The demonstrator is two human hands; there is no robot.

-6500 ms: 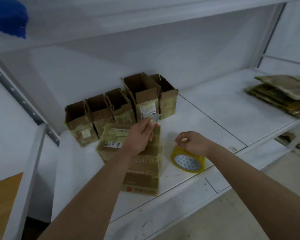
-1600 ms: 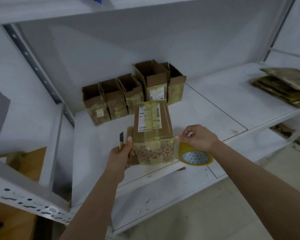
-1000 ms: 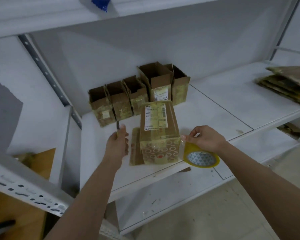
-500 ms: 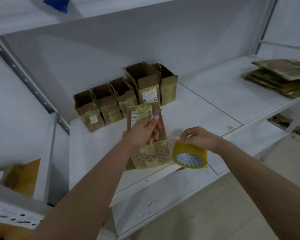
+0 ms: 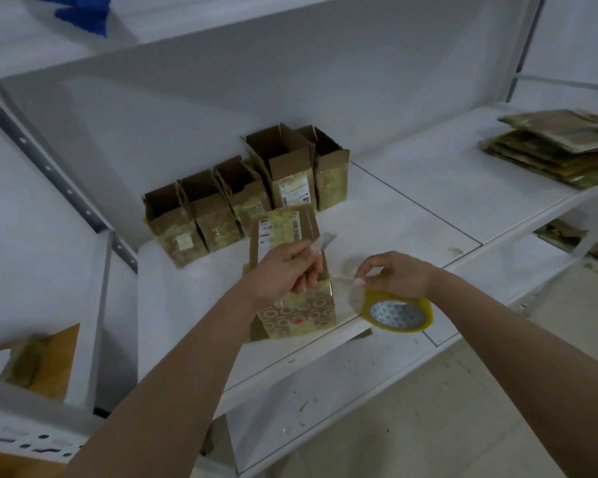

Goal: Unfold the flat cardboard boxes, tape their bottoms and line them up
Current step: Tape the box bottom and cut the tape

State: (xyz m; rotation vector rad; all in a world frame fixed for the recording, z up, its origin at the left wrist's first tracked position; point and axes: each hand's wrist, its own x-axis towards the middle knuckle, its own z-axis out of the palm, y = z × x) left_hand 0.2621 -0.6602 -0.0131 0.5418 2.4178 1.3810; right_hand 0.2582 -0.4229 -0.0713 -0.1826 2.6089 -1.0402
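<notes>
Closest in, the right hand (image 5: 394, 276) has a yellowish tape roll (image 5: 397, 312) hanging off it at the shelf (image 5: 411, 215) edge, with thumb and forefinger pinching the clear tape strip (image 5: 340, 276) that runs left to the box (image 5: 292, 270). The left hand (image 5: 285, 270) is curled round a small blade (image 5: 325, 240), tip poking out up and to the right, just above that strip. The box lies on the shelf near the front edge, bottom end facing the camera, covered in shiny tape with a circle pattern, barcode labels on its top face; the left hand hides part of it.

Further back, five opened boxes (image 5: 242, 201) stand in a row against the back wall, open tops up, sides touching. Way off to the right on the same shelf sits a stack of flat boxes (image 5: 553, 150). Some cardboard scraps (image 5: 567, 236) lie on the floor below.
</notes>
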